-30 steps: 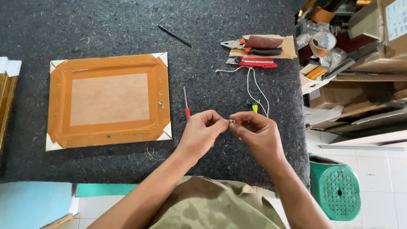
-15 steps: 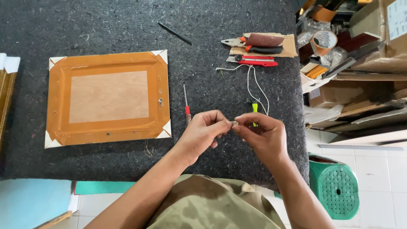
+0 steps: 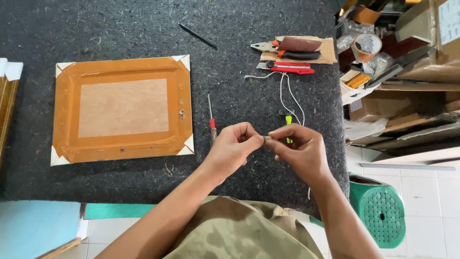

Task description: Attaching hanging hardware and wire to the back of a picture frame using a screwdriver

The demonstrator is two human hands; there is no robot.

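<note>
My left hand (image 3: pixel 233 146) and my right hand (image 3: pixel 298 149) meet fingertip to fingertip over the dark felt table (image 3: pixel 120 29). Together they pinch a tiny metal piece (image 3: pixel 266 138) between thumbs and forefingers; its exact shape is too small to tell. A white string (image 3: pixel 287 93) lies on the felt just beyond my right hand and runs under it. A small screwdriver with a red handle (image 3: pixel 211 120) lies just left of my left hand. A picture frame, back side up, (image 3: pixel 122 108) with brown tape around a wooden panel, rests to the left.
Pliers (image 3: pixel 268 46), a red utility knife (image 3: pixel 287 67) and a sandpaper-wrapped block (image 3: pixel 299 44) lie at the back right. A thin black stick (image 3: pixel 197 36) lies farther back. Boxes and a tape roll (image 3: pixel 366 45) crowd the right. A green plastic stool (image 3: pixel 381 211) stands below.
Both hands stay together at the same spot, with only small finger movements on the tiny piece. Nothing else has moved.
</note>
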